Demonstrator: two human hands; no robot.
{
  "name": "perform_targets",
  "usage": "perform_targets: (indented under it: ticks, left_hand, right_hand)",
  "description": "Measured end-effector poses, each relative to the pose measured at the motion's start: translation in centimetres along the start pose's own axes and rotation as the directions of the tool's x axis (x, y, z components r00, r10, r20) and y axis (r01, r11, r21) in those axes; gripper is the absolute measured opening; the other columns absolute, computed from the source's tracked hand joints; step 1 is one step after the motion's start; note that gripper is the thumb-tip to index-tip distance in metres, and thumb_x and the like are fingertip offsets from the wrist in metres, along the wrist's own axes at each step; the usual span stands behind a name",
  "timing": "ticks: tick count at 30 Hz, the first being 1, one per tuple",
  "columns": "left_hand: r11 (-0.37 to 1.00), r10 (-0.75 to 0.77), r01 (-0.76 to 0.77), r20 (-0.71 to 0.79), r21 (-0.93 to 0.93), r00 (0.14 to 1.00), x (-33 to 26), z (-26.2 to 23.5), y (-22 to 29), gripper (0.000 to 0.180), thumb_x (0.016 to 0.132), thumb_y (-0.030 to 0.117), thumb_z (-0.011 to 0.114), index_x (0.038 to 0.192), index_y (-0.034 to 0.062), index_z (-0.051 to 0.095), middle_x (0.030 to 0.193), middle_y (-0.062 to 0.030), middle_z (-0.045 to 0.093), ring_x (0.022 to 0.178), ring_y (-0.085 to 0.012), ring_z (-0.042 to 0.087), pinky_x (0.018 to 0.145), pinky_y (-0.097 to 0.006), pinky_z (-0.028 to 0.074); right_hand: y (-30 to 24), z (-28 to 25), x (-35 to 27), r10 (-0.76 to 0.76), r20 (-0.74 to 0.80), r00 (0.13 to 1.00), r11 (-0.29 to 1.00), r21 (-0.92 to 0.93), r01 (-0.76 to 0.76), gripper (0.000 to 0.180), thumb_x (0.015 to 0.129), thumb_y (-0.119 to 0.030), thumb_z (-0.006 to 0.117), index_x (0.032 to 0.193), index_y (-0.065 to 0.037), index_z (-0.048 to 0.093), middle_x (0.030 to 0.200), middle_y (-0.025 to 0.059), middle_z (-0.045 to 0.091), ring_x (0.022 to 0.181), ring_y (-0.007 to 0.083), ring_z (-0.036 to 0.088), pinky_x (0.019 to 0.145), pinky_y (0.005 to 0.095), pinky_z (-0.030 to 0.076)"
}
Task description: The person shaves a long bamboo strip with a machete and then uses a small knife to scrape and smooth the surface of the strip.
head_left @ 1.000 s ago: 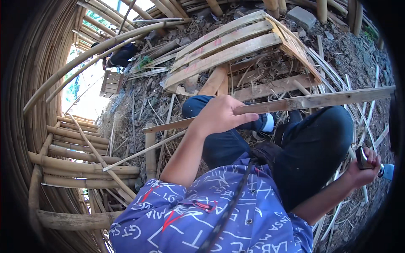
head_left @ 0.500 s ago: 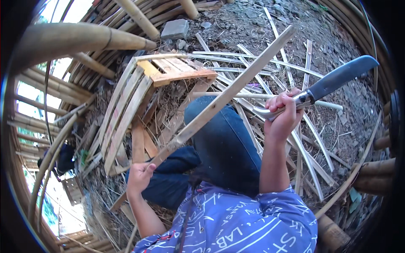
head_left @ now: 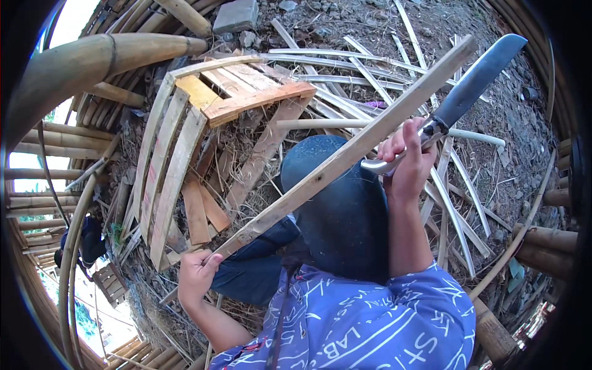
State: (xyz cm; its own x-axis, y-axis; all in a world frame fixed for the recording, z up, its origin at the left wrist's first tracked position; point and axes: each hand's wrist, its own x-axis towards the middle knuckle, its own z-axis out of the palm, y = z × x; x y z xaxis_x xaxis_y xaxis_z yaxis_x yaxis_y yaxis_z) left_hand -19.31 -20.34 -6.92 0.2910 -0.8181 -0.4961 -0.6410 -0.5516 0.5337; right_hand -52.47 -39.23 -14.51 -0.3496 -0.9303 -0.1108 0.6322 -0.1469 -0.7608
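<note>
My left hand [head_left: 197, 276] is closed around the lower end of a long, flat bamboo slat [head_left: 333, 169], which slants up to the right across my raised knee. In my right hand [head_left: 412, 154] is a machete [head_left: 478, 80] with a broad dark blade and a pale handle. Its blade points up and to the right, beside the slat's far end. From this angle I cannot tell whether blade and slat touch. The index finger lies up along the handle while the other fingers wrap round it.
A slatted wooden crate [head_left: 262, 111] rests on the ground ahead to the left. Split bamboo strips [head_left: 364, 74] lie scattered beyond my knee. A grey block [head_left: 236, 15] sits at the back. Thick bamboo poles [head_left: 123, 55] frame the left side, and more poles [head_left: 549, 253] stand at the right.
The slat's far end and the machete have moved up, and the blade is more upright and closer to the slat. My view has shifted slightly; both hands keep their holds.
</note>
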Motion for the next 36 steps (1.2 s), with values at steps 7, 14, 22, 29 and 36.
perform_targets:
  ticks: [7, 14, 22, 29, 36]
  left_hand:
    - [1.000, 0.017, -0.016, 0.085, -0.017, 0.996, 2.2, 0.4, 0.9, 0.045, 0.085, 0.035, 0.067, 0.062, -0.0031, 0.057, 0.050, -0.0061, 0.048, 0.048, -0.0100, 0.044, 0.048, -0.029, 0.036]
    - [0.981, 0.186, -0.188, 0.070, 0.035, 0.980, 4.2, 1.0, 2.0, 0.051, 0.077, 0.042, 0.072, 0.068, -0.0052, 0.056, 0.056, -0.0107, 0.044, 0.052, -0.0180, 0.044, 0.051, -0.035, 0.033]
    - [0.945, 0.314, -0.318, 0.053, 0.080, 0.948, 4.1, 2.1, 3.7, 0.058, 0.072, 0.046, 0.075, 0.065, -0.0060, 0.050, 0.057, -0.0134, 0.040, 0.054, -0.0265, 0.043, 0.052, -0.036, 0.034]
    - [0.906, 0.403, -0.376, -0.120, 0.194, 0.907, 3.3, 2.2, 5.5, 0.057, 0.073, 0.047, 0.074, 0.059, -0.0017, 0.047, 0.048, -0.0152, 0.039, 0.044, -0.0322, 0.037, 0.045, -0.037, 0.030]
    - [0.894, 0.414, -0.379, -0.119, 0.238, 0.902, 3.7, 4.3, 11.1, 0.053, 0.078, 0.047, 0.069, 0.060, 0.0009, 0.052, 0.050, -0.0178, 0.047, 0.048, -0.0365, 0.051, 0.046, -0.040, 0.038]
  right_hand:
    - [-0.4, 0.0, 0.0, -0.115, -0.028, 0.993, 0.986, -0.128, 0.110, 0.028, 0.085, -0.020, 0.071, 0.092, -0.007, 0.047, 0.061, 0.0031, 0.051, 0.044, 0.0106, 0.049, 0.046, 0.0257, 0.045]
    - [-2.4, 1.7, -0.4, -0.168, -0.066, 0.984, 0.985, -0.047, 0.165, 0.022, 0.084, -0.004, 0.062, 0.095, -0.007, 0.043, 0.076, 0.0140, 0.060, 0.046, 0.0096, 0.050, 0.052, 0.0205, 0.047]
    - [-1.7, 1.1, -0.3, -0.254, -0.012, 0.967, 0.961, -0.115, 0.251, 0.017, 0.085, -0.004, 0.061, 0.093, -0.009, 0.047, 0.087, 0.0168, 0.062, 0.052, 0.0065, 0.050, 0.049, 0.0163, 0.043]
    - [-2.6, 1.2, 0.0, -0.152, -0.079, 0.985, 0.976, -0.168, 0.137, 0.018, 0.083, -0.001, 0.058, 0.092, -0.006, 0.044, 0.065, 0.0065, 0.051, 0.045, 0.0104, 0.048, 0.049, 0.0248, 0.046]
    - [-3.0, -1.3, -1.2, -0.208, 0.028, 0.978, 0.921, -0.331, 0.205, 0.021, 0.074, 0.007, 0.052, 0.090, -0.003, 0.042, 0.080, 0.0109, 0.051, 0.044, 0.0124, 0.048, 0.042, 0.0257, 0.043]
